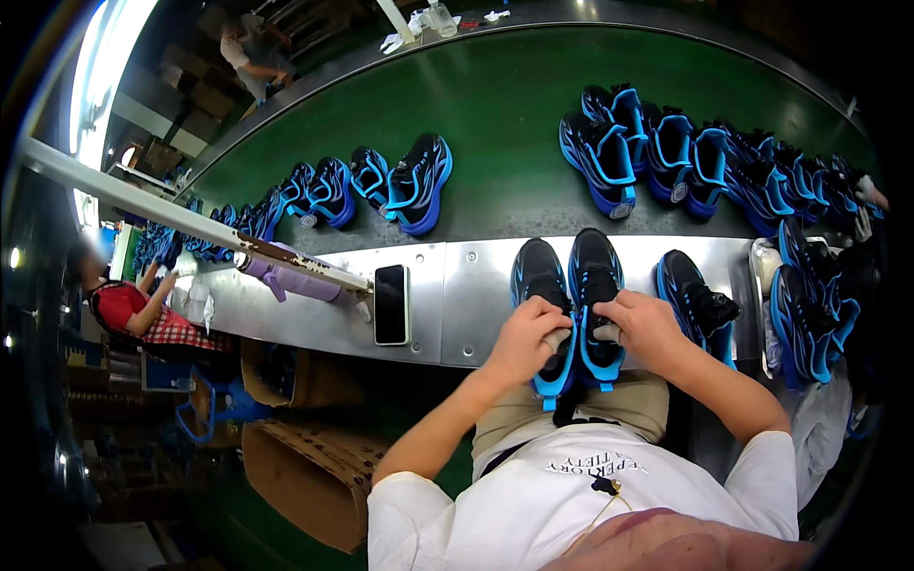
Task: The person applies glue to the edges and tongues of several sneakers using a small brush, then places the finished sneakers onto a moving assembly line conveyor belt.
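Two black sneakers with bright blue trim stand side by side before me at the near edge of the metal ledge, toes pointing away and blue heel loops toward me. My left hand (528, 336) is closed at the opening of the left sneaker (541, 269). Over the tongue and collar of the right sneaker (597, 266), my right hand (643, 328) is closed with fingers bent inward. Pale covers show on some fingertips. What exactly the fingertips pinch is partly hidden. A third matching sneaker (693, 295) stands just right of my right hand.
A dark green conveyor belt (505, 124) carries several matching sneakers at left and right. On the metal ledge (476, 276) lie a phone (391, 305) and a purple bottle (295, 276). A white pole (181, 209) crosses at left, above cardboard boxes (309, 476). Co-workers appear at left and far right.
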Tool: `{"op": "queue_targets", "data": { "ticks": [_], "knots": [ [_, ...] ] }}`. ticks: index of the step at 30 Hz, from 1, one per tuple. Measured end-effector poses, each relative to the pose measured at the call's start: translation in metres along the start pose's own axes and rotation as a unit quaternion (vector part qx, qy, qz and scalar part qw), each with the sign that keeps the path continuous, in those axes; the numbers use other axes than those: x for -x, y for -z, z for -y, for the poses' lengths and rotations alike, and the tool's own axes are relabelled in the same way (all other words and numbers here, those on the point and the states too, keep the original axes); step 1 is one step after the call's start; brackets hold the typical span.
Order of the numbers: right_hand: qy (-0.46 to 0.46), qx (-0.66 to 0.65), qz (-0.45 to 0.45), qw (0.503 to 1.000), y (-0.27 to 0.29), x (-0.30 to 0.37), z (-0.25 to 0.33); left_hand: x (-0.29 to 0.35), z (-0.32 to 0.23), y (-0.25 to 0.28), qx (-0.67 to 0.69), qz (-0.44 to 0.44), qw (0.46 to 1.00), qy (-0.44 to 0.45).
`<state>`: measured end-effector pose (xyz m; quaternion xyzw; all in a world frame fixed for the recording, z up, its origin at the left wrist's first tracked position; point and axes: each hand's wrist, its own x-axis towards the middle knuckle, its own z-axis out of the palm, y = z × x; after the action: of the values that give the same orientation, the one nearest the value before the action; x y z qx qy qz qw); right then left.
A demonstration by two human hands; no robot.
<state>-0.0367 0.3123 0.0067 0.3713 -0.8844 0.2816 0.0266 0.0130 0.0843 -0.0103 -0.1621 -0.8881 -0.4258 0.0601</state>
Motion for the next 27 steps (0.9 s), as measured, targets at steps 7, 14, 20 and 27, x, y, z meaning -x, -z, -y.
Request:
{"op": "queue_targets", "data": {
  "ticks": [7,14,20,27],
  "knots": [
    [0.034,-0.096,0.063,0.993,0.023,-0.008,-0.008,-0.004,-0.014,-0.003,-0.02,-0.025,0.998,0.044],
    [0.019,-0.081,0.038,0.996,0.015,-0.003,-0.012,-0.007,-0.024,0.012,0.043,0.026,0.996,0.08],
    [-0.059,-0.069,0.026,0.995,0.006,0.006,-0.012,-0.012,-0.036,0.008,-0.048,-0.015,0.999,0.005],
    [0.019,-0.181,0.073,0.981,0.005,-0.005,-0.032,0.015,-0.076,-0.043,0.434,0.105,0.807,0.387]
  ]
}}
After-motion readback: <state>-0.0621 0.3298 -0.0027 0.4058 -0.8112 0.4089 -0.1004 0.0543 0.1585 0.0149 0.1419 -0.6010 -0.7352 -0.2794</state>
